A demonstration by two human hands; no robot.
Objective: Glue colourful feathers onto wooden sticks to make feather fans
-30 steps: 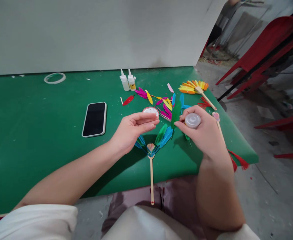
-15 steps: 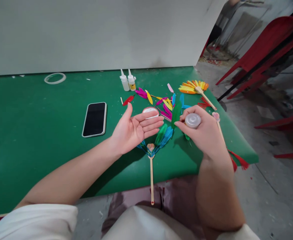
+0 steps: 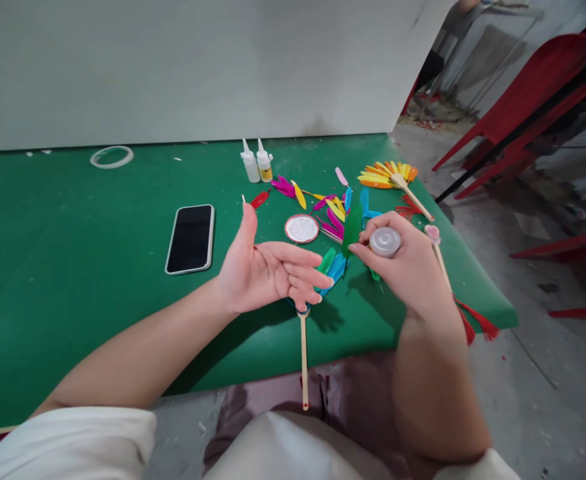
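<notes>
My left hand (image 3: 267,270) hovers palm up with the fingers spread and nothing in it, just above the head of a feather fan on a wooden stick (image 3: 303,353). The fan's blue and green feathers (image 3: 333,265) show past my fingertips. My right hand (image 3: 405,263) is closed on a small round white jar (image 3: 385,241) and pinches a green feather (image 3: 353,227) between thumb and forefinger. A round white lid with a red rim (image 3: 301,229) lies on the green table (image 3: 73,267) behind my left hand.
Loose pink, yellow and blue feathers (image 3: 330,207) lie beyond the lid. Two small glue bottles (image 3: 255,163) stand behind them. An orange-yellow feather fan (image 3: 390,177) lies at the right edge. A black phone (image 3: 191,238) and a tape ring (image 3: 111,157) lie left. Red chairs (image 3: 533,93) stand at right.
My left hand has opened from a loose curl into a flat, palm-up spread and dropped slightly toward me, uncovering the round lid. My right hand has stayed still.
</notes>
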